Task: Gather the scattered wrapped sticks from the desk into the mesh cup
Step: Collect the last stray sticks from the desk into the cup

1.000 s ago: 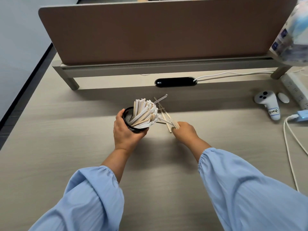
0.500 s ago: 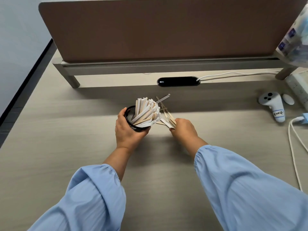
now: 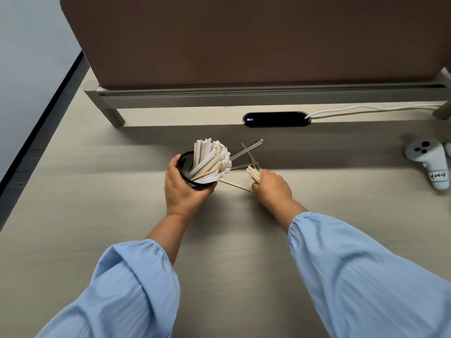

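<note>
A black mesh cup (image 3: 186, 164), tilted to the right and packed with white wrapped sticks (image 3: 212, 159), sits in my left hand (image 3: 181, 191), which grips it from below. Just right of the cup, my right hand (image 3: 271, 186) is closed on a small bundle of sticks (image 3: 252, 172) whose ends poke up toward the cup. Several loose sticks (image 3: 246, 152) still lie crossed on the desk behind and under that hand, one long one angling up to the right.
A brown divider panel (image 3: 219, 37) on a grey rail walls off the back of the desk. A black cable port (image 3: 277, 119) with a white cable sits below it. A white controller (image 3: 429, 164) lies at the right edge.
My right hand has drawn the bundle of sticks together and lifted its ends upright. The cup has stayed in my left hand. The camera has shifted slightly to the left.
</note>
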